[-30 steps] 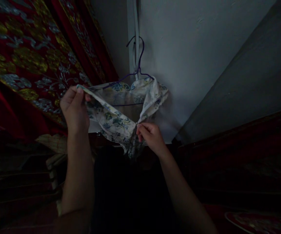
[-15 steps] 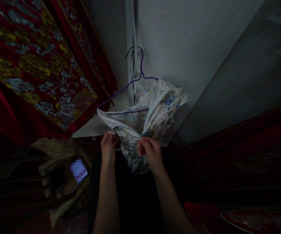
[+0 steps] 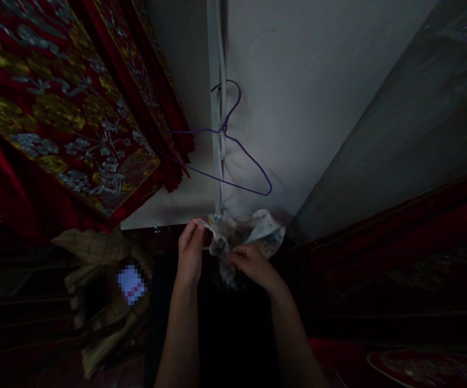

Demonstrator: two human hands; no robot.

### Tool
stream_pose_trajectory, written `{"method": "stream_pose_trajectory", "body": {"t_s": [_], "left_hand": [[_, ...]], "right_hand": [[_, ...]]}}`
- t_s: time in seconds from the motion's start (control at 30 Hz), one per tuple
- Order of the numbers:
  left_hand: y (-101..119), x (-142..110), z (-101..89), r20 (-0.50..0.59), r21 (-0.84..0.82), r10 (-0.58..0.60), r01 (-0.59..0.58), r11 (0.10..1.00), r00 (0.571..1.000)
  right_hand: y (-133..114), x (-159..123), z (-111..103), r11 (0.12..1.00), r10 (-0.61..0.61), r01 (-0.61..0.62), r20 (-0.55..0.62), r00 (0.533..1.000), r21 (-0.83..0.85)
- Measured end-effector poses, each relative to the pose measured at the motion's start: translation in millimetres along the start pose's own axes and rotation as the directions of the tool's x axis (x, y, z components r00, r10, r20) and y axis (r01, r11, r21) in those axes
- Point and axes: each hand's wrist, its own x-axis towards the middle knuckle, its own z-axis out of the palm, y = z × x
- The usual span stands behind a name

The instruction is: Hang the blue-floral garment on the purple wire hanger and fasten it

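Observation:
A white garment with a blue and green floral print [image 3: 263, 231] is bunched between my hands, low in front of the wall. My left hand [image 3: 192, 242] pinches its edge on the left side. With closed fingers, my right hand [image 3: 252, 264] grips the garment's front at the lower middle. Just above, a bare purple wire hanger [image 3: 247, 153] hangs tilted from a pale strap [image 3: 221, 64] on the wall. The garment is off the hanger, and its lower part fades into shadow.
Red cloth with gold and silver embroidery [image 3: 63, 113] hangs at the left, touching the hanger's left end. Below it are a wooden chair [image 3: 77, 283] and a blurred bright screen [image 3: 132, 283]. A pale wall [image 3: 290, 81] stands behind; dark red furniture [image 3: 399, 226] lies right.
The floral garment has come off the purple hanger, first its left shoulder, then its right, and dropped lower. My left hand has moved down and inward. The bare hanger now hangs turned.

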Motion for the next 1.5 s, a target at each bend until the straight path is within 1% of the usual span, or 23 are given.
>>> {"method": "stream_pose_trajectory", "body": {"t_s": [0.07,0.13,0.2,0.3,0.5,0.57,0.63,0.73,0.77,0.83,0.9,0.93,0.97,1.0,1.03,1.1,1.13,1.17,1.2,1.23,1.33,1.4,1.5], "left_hand": [[5.7,-6.7,5.2,0.065,0.092,-0.007,0.001,0.996,0.998],[11.1,-13.0,11.3,0.124,0.188,0.001,-0.024,0.982,0.992],[17.8,-18.2,18.3,0.182,0.245,0.037,-0.082,0.966,0.983],[31.0,-24.8,26.7,0.262,0.292,0.113,-0.19,0.937,0.958],[63.7,-34.3,20.5,0.389,0.393,0.157,-0.318,0.863,0.908],[74.1,-28.7,10.7,0.45,0.457,0.12,-0.343,0.821,0.885],[80.7,-15.7,-1.8,0.443,0.514,0.088,-0.334,0.79,0.892],[80.3,10.7,-19.4,0.418,0.469,0.055,-0.268,0.842,0.907],[77.5,18.6,-23.9,0.444,0.434,0.023,-0.237,0.869,0.896],[69.0,29.5,-31.3,0.523,0.406,-0.071,-0.175,0.897,0.849],[58.2,32.9,-38.5,0.579,0.47,-0.173,-0.152,0.87,0.796],[52.7,32.7,-42.6,0.592,0.518,-0.216,-0.161,0.84,0.777],[47.7,31.8,-47.0,0.591,0.566,-0.247,-0.176,0.805,0.768],[43.6,30.9,-51.5,0.575,0.61,-0.257,-0.198,0.767,0.777],[40.7,30.2,-55.6,0.548,0.649,-0.244,-0.224,0.727,0.8],[39.8,30.4,-60.7,0.472,0.71,-0.16,-0.267,0.651,0.867],[41.8,30.9,-60.8,0.438,0.73,-0.112,-0.281,0.623,0.892],[45.1,31.5,-59.2,0.421,0.742,-0.08,-0.293,0.603,0.904],[49.5,31.9,-56.0,0.417,0.747,-0.06,-0.304,0.592,0.907],[54.4,32.0,-51.5,0.423,0.744,-0.051,-0.315,0.589,0.905],[68.6,29.9,-36.7,0.456,0.731,-0.047,-0.344,0.589,0.889],[75.5,28.1,-31.3,0.471,0.735,-0.066,-0.349,0.582,0.88],[81.1,26.9,-34.0,0.517,0.753,-0.178,-0.346,0.56,0.837]], "right_hand": [[-0.8,3.1,0.9,0.997,-0.071,0.078,-0.209,0.975,0.021],[-10.1,3.1,2.1,0.981,-0.146,0.178,-0.302,0.942,0.081],[-24.2,-0.5,3.4,0.946,-0.209,0.252,-0.212,0.955,0.204],[-43.0,-8.2,8.4,0.872,-0.259,0.251,-0.04,0.965,0.42],[-63.1,-6.0,22.0,0.763,-0.051,-0.03,0.106,0.993,0.646],[-75.5,-0.8,20.5,0.766,-0.051,-0.095,0.207,0.977,0.636],[-91.5,5.0,15.2,0.788,-0.099,-0.111,0.302,0.948,0.606],[-115.4,12.3,3.6,0.84,-0.168,-0.066,0.375,0.912,0.538],[-122.4,14.0,-0.7,0.87,-0.184,-0.044,0.408,0.894,0.491],[-135.1,16.4,-10.3,0.944,-0.202,0.019,0.531,0.823,0.33],[-146.6,19.5,-22.6,0.978,-0.209,0.163,0.599,0.773,0.131],[-151.8,22.4,-30.2,0.964,-0.238,0.266,0.557,0.796,0.032],[-156.1,26.7,-38.9,0.925,-0.305,0.373,0.447,0.841,-0.07],[-159.2,32.8,-48.4,0.87,-0.405,0.461,0.277,0.871,-0.177],[-160.9,40.4,-58.0,0.81,-0.517,0.517,0.081,0.852,-0.278],[-158.6,59.7,-74.6,0.734,-0.662,0.547,-0.246,0.708,-0.403],[-154.6,70.4,-80.0,0.726,-0.683,0.548,-0.344,0.644,-0.416],[-148.6,81.2,-82.7,0.73,-0.683,0.55,-0.397,0.613,-0.405],[-141.0,91.6,-82.5,0.742,-0.67,0.549,-0.411,0.618,-0.384],[-132.0,101.4,-80.0,0.759,-0.65,0.543,-0.392,0.651,-0.358],[-99.9,124.3,-67.3,0.852,-0.519,0.46,-0.292,0.803,-0.25],[-78.4,132.6,-63.7,0.91,-0.411,0.375,-0.267,0.872,-0.178],[-55.7,132.8,-70.5,0.939,-0.345,0.324,-0.295,0.891,-0.12]]}}
